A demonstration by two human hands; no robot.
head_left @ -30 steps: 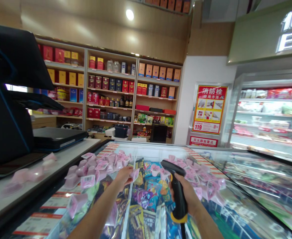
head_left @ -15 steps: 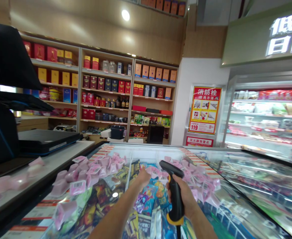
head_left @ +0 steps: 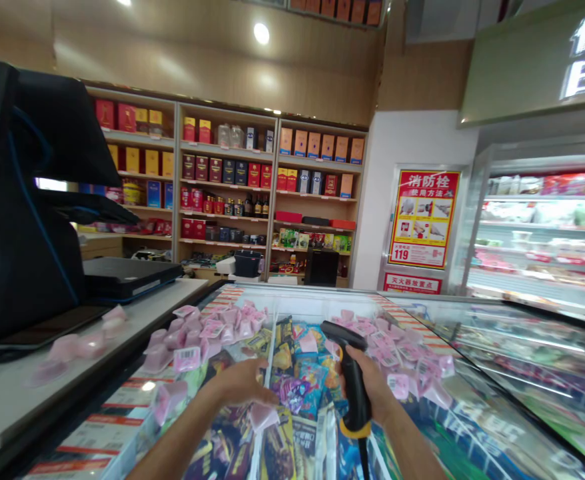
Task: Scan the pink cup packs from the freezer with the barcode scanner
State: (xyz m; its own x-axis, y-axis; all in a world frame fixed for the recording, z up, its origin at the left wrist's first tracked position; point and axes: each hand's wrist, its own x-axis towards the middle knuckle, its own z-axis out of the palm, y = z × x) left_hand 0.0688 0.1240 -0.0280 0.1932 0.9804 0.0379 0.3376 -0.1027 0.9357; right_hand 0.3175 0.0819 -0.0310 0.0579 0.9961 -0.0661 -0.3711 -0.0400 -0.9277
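My right hand (head_left: 370, 387) grips a black and yellow barcode scanner (head_left: 355, 387) upright, its cable hanging down. My left hand (head_left: 240, 383) is over the left half of the freezer chest, fingers apart. Just below its thumb tip is a small pink cup (head_left: 264, 417); whether they touch I cannot tell. Another pink cup (head_left: 308, 342) lies on blue packets between my hands, and one more is partly hidden behind the scanner head. Pink cups with barcode labels are heaped at the left (head_left: 212, 330) and the right (head_left: 397, 347) of the glass top.
Below the cups lie packaged ice creams (head_left: 277, 453) split by a white divider. On the left, a counter (head_left: 187, 293) bears a black checkout terminal (head_left: 42, 200) and several pink cups (head_left: 90, 343). Boxed goods fill wall shelves (head_left: 222, 173) behind. Another freezer (head_left: 522, 373) stands at right.
My left hand has drawn back and left from the cups near the scanner, and a pink cup now shows below its thumb. My view has turned slightly left. The right hand keeps the scanner.
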